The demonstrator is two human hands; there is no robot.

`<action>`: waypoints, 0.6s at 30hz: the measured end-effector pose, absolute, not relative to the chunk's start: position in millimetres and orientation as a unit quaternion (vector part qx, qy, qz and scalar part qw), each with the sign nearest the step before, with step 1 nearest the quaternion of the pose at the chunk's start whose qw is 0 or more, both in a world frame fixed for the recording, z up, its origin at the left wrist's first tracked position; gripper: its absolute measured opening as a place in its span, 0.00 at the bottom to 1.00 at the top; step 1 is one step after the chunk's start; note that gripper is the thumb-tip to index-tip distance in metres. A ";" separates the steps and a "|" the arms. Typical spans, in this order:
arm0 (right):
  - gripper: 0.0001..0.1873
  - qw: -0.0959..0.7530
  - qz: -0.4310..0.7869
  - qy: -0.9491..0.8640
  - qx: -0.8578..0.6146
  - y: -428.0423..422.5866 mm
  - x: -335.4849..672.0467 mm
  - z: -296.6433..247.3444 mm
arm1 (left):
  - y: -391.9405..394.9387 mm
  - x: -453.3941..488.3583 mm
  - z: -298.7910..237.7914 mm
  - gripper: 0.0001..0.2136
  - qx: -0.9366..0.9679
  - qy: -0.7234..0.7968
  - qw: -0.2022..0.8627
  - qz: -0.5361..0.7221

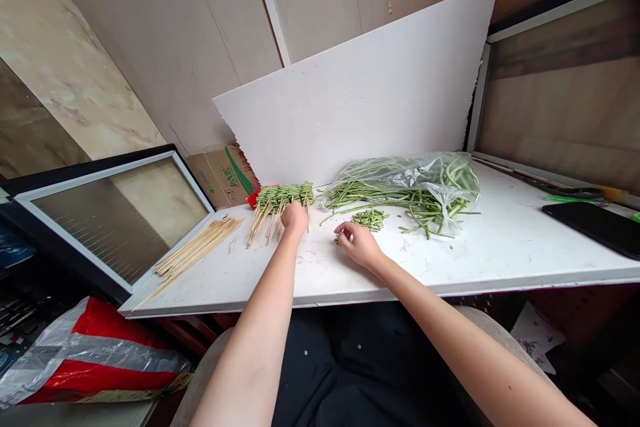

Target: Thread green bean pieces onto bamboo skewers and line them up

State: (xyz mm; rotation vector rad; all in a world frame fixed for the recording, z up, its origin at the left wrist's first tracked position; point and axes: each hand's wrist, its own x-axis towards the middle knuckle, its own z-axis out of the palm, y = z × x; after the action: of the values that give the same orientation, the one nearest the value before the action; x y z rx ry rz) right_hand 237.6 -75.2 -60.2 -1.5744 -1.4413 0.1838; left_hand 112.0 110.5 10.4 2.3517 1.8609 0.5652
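Observation:
My left hand (295, 217) is at the near side of a stack of green bean skewers (285, 197), its fingers curled in among the bare stick ends. Its fingertips are hidden, so what they grip cannot be made out. Farther right, my right hand (357, 243) is low over the white table, with bent fingers round a few small green bean pieces that show beneath them. Just behind it lies a small heap of cut green beans (370, 219). Long green beans (430, 210) spill from a clear plastic bag (410, 173) at the back right.
Loose bamboo sticks (200, 247) lie at the table's left end, beside a framed glass panel (120, 213). A cardboard box (223, 177) and a tall white board (350, 93) stand behind. A black phone-like slab (595, 227) rests at the right. The white table's (320, 283) front edge is near my lap.

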 end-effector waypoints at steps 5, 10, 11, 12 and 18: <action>0.12 0.464 0.076 -0.600 -0.648 -74.9 237.1 -60.7 | 103.8 114.4 11.7 0.07 0.764 0.605 0.052 0.218; 0.12 0.458 0.076 -0.601 -0.651 -76.2 236.7 -59.1 | 99.3 114.5 10.6 0.07 0.758 0.602 0.065 0.240; 0.12 0.457 0.076 -0.601 -0.651 -76.5 236.6 -58.8 | 98.7 114.7 10.5 0.07 0.759 0.600 0.066 0.243; 0.12 0.457 0.077 -0.602 -0.650 -76.7 236.4 -58.5 | 98.1 115.0 10.4 0.08 0.760 0.598 0.067 0.246; 0.12 0.456 0.085 -0.602 -0.650 -77.5 235.6 -57.8 | 96.0 116.9 7.3 0.09 0.763 0.591 0.075 0.250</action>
State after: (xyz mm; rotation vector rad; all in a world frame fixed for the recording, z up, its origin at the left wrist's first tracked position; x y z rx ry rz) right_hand 235.6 -77.5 -57.8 -1.6041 -1.4841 0.2089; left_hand 116.9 96.0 7.3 2.2898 1.7745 0.7495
